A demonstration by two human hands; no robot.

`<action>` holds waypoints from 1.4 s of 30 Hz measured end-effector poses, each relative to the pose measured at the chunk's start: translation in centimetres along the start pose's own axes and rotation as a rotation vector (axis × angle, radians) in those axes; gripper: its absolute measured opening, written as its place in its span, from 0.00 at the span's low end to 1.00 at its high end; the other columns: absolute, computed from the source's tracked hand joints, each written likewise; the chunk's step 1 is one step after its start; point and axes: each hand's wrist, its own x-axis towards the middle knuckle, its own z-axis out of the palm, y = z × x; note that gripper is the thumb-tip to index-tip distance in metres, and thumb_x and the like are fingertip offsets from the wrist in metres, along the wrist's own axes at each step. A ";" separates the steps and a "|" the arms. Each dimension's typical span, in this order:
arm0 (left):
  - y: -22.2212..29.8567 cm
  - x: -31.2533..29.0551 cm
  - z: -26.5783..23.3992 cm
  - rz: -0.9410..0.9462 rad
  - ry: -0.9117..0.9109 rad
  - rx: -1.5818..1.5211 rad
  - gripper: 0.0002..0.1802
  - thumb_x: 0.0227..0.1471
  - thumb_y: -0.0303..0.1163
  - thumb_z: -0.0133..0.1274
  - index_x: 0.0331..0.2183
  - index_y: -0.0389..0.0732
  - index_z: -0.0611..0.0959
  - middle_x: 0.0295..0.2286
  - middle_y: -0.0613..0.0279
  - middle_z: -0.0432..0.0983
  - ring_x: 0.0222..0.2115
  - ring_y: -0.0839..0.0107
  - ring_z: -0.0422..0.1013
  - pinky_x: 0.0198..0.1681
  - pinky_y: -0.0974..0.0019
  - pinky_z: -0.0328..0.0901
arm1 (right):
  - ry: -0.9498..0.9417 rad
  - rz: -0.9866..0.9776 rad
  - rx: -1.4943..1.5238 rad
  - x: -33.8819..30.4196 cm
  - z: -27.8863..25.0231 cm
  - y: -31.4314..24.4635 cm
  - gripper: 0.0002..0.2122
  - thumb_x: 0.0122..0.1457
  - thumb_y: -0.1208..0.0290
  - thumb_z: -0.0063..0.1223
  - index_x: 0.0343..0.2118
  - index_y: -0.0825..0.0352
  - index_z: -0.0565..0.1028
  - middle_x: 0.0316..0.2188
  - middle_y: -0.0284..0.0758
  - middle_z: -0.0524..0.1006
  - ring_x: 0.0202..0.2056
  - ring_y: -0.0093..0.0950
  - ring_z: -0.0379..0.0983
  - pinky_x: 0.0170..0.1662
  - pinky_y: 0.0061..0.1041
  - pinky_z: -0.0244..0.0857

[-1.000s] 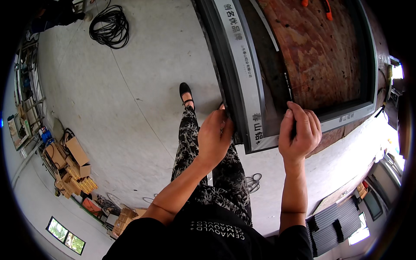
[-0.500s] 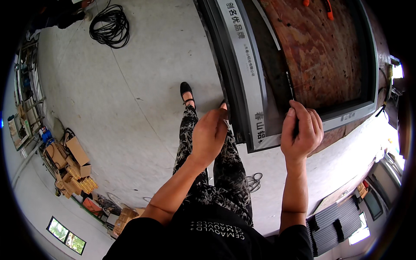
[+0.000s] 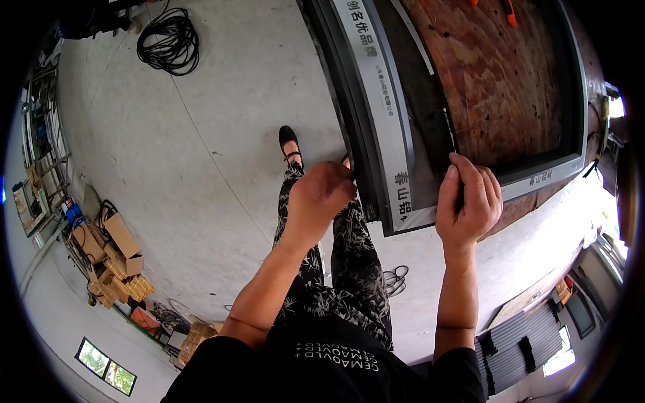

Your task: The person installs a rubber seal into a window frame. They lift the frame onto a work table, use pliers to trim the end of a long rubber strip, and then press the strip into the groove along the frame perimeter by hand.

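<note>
A dark grey metal window frame [image 3: 396, 138], its face covered with printed protective film, lies on a wooden-topped table at the right. My left hand [image 3: 320, 196] is closed beside the frame's outer left edge, fingers curled toward it. Whatever its fingers pinch, if anything, is hidden. Over the frame's near side, my right hand [image 3: 470, 199] is closed, thumb against forefinger, at the near end of a thin black strip [image 3: 449, 129]. That strip runs away from the fingertips along the frame's inner left side.
An orange-handled tool [image 3: 511, 15] lies on the reddish wooden board [image 3: 497, 87] inside the frame. Coiled black cable [image 3: 169, 41] rests on the floor at far left. Cardboard boxes [image 3: 115, 252] are piled at left; a thin cable loop [image 3: 396, 281] lies near my legs.
My left hand has shifted slightly up and turned at the wrist, staying closed beside the frame's edge. My right hand is nearly still at the strip.
</note>
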 end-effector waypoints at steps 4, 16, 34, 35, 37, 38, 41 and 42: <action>0.9 0.2 -0.7 -0.201 -0.051 -0.317 0.06 0.55 0.24 0.50 0.37 0.36 0.77 0.28 0.64 0.76 0.28 0.74 0.74 0.35 0.71 0.68 | -0.010 -0.006 -0.002 0.1 0.0 -0.2 0.06 0.52 0.76 0.55 0.33 0.68 0.78 0.20 0.33 0.74 0.20 0.30 0.70 0.27 0.27 0.64; 0.7 -0.3 1.0 0.652 0.147 0.763 0.13 0.39 0.15 0.53 0.32 0.37 0.79 0.25 0.57 0.71 0.27 0.59 0.68 0.29 0.61 0.63 | -0.015 -0.004 0.014 0.2 -0.1 -0.2 0.06 0.52 0.76 0.55 0.33 0.69 0.78 0.20 0.33 0.75 0.21 0.30 0.71 0.27 0.28 0.65; -0.9 0.7 1.2 0.783 0.306 0.819 0.18 0.37 0.21 0.59 0.36 0.39 0.79 0.29 0.59 0.74 0.28 0.60 0.72 0.29 0.63 0.67 | -0.014 -0.013 0.017 0.4 0.1 -0.6 0.06 0.52 0.76 0.54 0.33 0.69 0.79 0.21 0.33 0.76 0.21 0.30 0.72 0.27 0.27 0.65; -0.9 0.8 1.2 0.798 0.309 0.830 0.18 0.37 0.21 0.59 0.36 0.39 0.79 0.29 0.59 0.74 0.28 0.60 0.72 0.28 0.63 0.67 | -0.010 -0.018 0.017 0.4 0.1 -0.6 0.06 0.52 0.75 0.54 0.33 0.69 0.79 0.21 0.33 0.76 0.21 0.30 0.72 0.27 0.27 0.65; -0.9 0.8 1.1 0.826 0.315 0.851 0.18 0.36 0.21 0.59 0.36 0.39 0.79 0.29 0.59 0.74 0.27 0.60 0.72 0.28 0.64 0.67 | -0.006 -0.020 0.019 0.3 0.2 -0.6 0.06 0.52 0.75 0.54 0.33 0.69 0.79 0.21 0.33 0.76 0.21 0.30 0.72 0.27 0.27 0.65; -0.9 0.8 1.1 0.818 0.316 0.858 0.18 0.36 0.21 0.59 0.36 0.39 0.79 0.29 0.59 0.74 0.27 0.60 0.72 0.28 0.63 0.67 | -0.005 -0.019 0.020 0.3 0.2 -0.6 0.06 0.52 0.75 0.54 0.33 0.69 0.79 0.21 0.33 0.76 0.21 0.30 0.72 0.27 0.27 0.65; -0.8 0.7 1.2 0.792 0.322 0.889 0.17 0.37 0.21 0.58 0.35 0.39 0.79 0.30 0.59 0.74 0.27 0.60 0.72 0.29 0.63 0.67 | -0.003 -0.014 0.022 0.3 0.2 -0.8 0.06 0.52 0.75 0.54 0.33 0.69 0.79 0.21 0.33 0.76 0.21 0.30 0.72 0.27 0.27 0.65; -0.7 0.6 1.2 0.782 0.327 0.906 0.16 0.37 0.21 0.58 0.35 0.39 0.79 0.31 0.58 0.74 0.28 0.60 0.72 0.29 0.63 0.67 | -0.004 -0.011 0.021 0.4 0.3 -0.9 0.06 0.52 0.75 0.55 0.33 0.69 0.79 0.21 0.33 0.76 0.21 0.30 0.72 0.28 0.27 0.65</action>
